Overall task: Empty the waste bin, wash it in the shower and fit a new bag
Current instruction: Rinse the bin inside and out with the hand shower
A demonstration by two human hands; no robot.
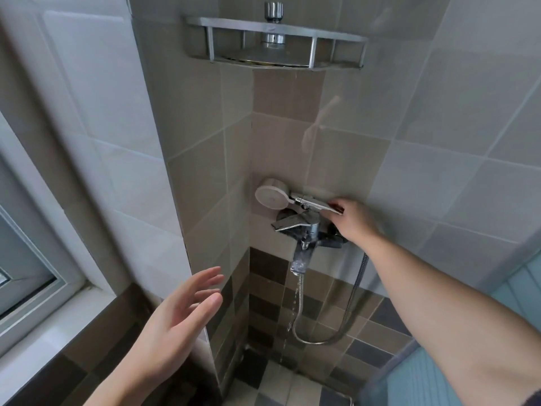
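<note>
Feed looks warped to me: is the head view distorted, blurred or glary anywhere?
Head view: wide-angle bending bows the tile lines and window frame; soft daylight, no harsh shadows; a faint reflection on the glossy tiles above the right hand; the shower head and left hand look slightly soft.

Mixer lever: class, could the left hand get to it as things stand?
Probably yes: the left hand hangs open below the mixer lever, nothing between; the right hand holds the shower handle above it.
</note>
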